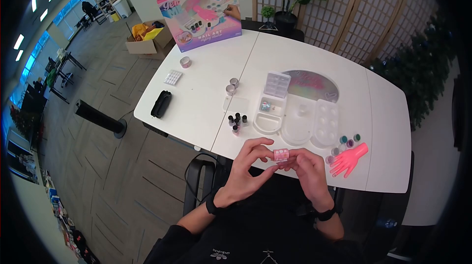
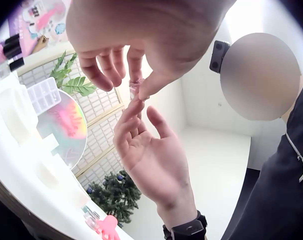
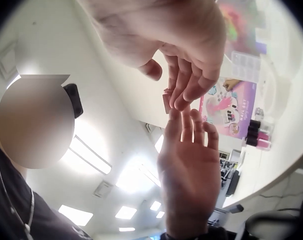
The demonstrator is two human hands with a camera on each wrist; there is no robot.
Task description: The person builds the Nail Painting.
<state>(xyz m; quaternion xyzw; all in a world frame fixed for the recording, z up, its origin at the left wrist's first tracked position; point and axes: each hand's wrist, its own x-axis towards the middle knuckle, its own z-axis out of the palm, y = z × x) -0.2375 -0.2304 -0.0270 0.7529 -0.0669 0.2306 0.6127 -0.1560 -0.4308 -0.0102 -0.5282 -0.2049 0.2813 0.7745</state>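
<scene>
Pink with white dots, the small piece (image 1: 280, 155) sits between the 2 hands over the near edge of the table; exactly what it is, I cannot tell. Clock directions run from it in the head view.

At 10 o'clock lie a long black case (image 1: 161, 104) and a square white grid of small pieces (image 1: 172, 77). At 11, a pink-and-purple cardboard box (image 1: 200, 12) stands upright, with 2 round clear jars (image 1: 230, 90) nearer in. Small bottles with black caps (image 1: 237, 124) cluster at 10, apparently all capped. At 8, the left hand (image 1: 250, 173) pinches the piece between thumb and index finger. At 1, a white plastic tray (image 1: 297, 126) has coloured bits in 1 compartment. At 4, fingers of the right hand (image 1: 311, 175) touch the piece, thumb apart; whether they grip it, I cannot tell. At 3 are small round coloured jars (image 1: 350, 143) and a bright pink model hand (image 1: 350, 159).

I judge the setting-out largely done and the handling of the piece unfinished; bottles and model hand look out of use.

Writing: the box reads "NAIL ART", its logo unclear; the black shirt (image 1: 221, 237) reads "adidas"; pink script on the iridescent half-round panel (image 1: 313, 85) at 1 is illegible.
</scene>
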